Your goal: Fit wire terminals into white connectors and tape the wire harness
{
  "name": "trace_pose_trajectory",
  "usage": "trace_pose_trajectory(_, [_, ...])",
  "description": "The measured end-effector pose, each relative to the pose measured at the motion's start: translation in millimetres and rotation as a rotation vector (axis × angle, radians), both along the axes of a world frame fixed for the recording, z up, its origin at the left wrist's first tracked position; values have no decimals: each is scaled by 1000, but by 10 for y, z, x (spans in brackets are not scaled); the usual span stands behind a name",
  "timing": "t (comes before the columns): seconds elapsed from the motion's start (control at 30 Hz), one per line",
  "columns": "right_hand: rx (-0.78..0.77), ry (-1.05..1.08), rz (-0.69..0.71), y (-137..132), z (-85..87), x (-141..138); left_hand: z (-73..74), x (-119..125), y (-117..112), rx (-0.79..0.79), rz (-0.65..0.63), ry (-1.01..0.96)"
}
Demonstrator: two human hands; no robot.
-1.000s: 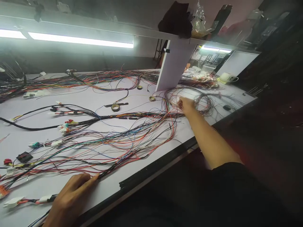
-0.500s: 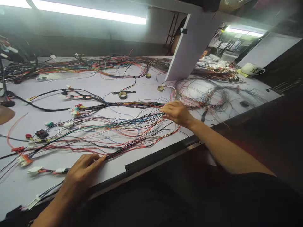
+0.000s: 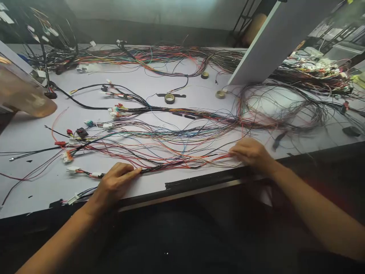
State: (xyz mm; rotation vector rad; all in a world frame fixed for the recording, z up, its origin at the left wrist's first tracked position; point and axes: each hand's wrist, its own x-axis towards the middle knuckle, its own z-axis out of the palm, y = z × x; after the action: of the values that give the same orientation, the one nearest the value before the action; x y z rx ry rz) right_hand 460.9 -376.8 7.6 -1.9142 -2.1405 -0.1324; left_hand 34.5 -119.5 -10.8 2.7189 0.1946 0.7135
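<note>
My left hand (image 3: 117, 179) is closed near the front edge of the table, its fingertips on the dark end of a wire bundle (image 3: 159, 166). From there red, orange and white wires fan out to the right. Their far ends are pinched between the fingers of my right hand (image 3: 250, 152), just above the table edge. The stretch between both hands lies fairly straight. Behind it spread more loose wires (image 3: 171, 133), with white, red and orange connectors at their left ends. A white connector (image 3: 73, 171) on a short lead lies left of my left hand.
A roll of tape (image 3: 169, 99) sits mid-table, with two more rolls behind it. A white upright panel (image 3: 262, 45) stands at the back right. Tangled wires (image 3: 308, 110) spread below it. Long wire bundles run along the back. Another person's arm (image 3: 25, 93) rests at the left.
My right hand has left the middle wires and come nearer the front edge, now pinching the red and white wires. My left hand stays on the bundle. The view has shifted left.
</note>
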Motion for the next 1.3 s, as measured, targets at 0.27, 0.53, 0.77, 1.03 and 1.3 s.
trace_pose_trajectory(0.27, [114, -20, -164, 3, 26, -314, -6, 11, -6, 10, 23, 10])
trace_pose_trajectory(0.53, [78, -56, -62, 507, -138, -1027, 21, -22, -38, 59, 6, 34])
trace_pose_trajectory(0.77, [34, -213, 63, 527, -187, -839, 52, -272, -8, 56, 93, 85])
trace_pose_trajectory(1.03, [-35, -172, 255, 596, -170, -717, 26, -404, 94, -66, 37, 91])
trace_pose_trajectory(1.3, [-84, -84, 174, 529, -244, -653, 63, -362, 105, -25, 36, 48])
